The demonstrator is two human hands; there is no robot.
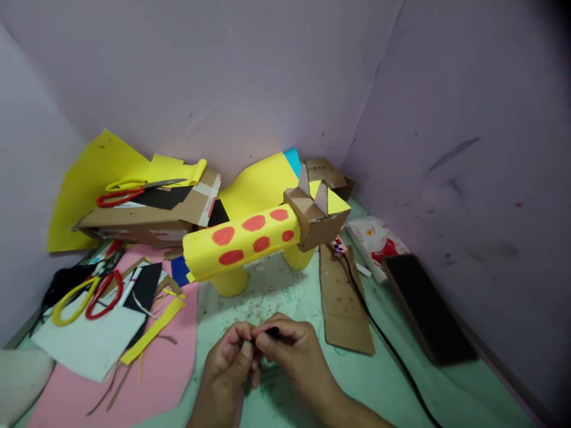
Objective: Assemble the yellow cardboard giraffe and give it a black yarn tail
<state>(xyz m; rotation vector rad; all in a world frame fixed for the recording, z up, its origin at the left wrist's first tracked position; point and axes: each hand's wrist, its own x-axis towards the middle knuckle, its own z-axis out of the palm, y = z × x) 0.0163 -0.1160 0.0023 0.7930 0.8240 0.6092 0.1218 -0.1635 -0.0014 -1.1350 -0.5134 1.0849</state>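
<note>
Both my hands meet low in the middle of the view, over a pale green surface (392, 386). My left hand (229, 364) and my right hand (292, 349) pinch together on a small black object (266, 333) held between the fingertips; I cannot make out what it is. Just beyond them stands a yellow paper animal model (243, 241) with red spots, stubby yellow legs and a brown cardboard head (317, 219) with two ears.
Pink paper (165, 368), white paper and yellow strips lie at the left with red-and-yellow scissors (89, 295). A cardboard box (151, 217) carries a second pair of scissors (129, 191). A cardboard piece (344, 303), a black cable (388, 348) and a dark phone (428, 309) lie at the right.
</note>
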